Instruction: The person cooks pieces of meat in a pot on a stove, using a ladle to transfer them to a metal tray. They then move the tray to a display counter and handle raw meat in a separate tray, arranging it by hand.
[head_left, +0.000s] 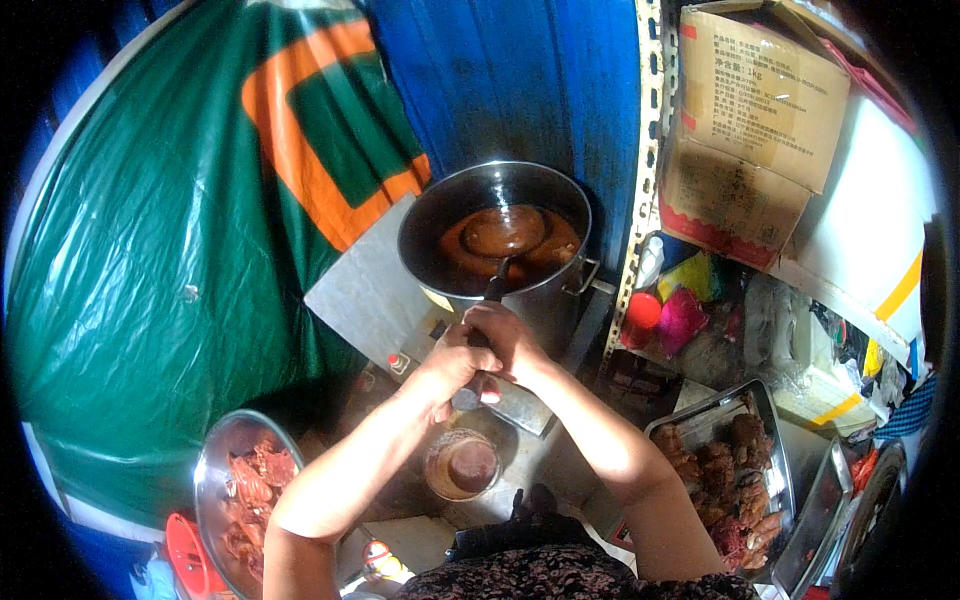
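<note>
Both hands grip one long dark handle that runs up into a tall steel stockpot (487, 169). My left hand (450, 366) is closed round the handle's lower part, and my right hand (510, 337) holds it just above, close to the pot's near rim. At the handle's far end a round ladle or strainer (504, 231) lies in the reddish-brown liquid (559, 244) inside the pot. Its bowl looks filled or covered with that liquid. Below my hands stands a round tub (463, 465) with reddish-brown contents, on the floor or a low surface.
A steel bowl of reddish meat pieces (251, 495) is at lower left beside a red basket (191, 555). A steel tray of browned meat (720, 480) sits at lower right. A green tarpaulin (150, 300) hangs left; a cardboard box (757, 97) stands on a shelf at upper right.
</note>
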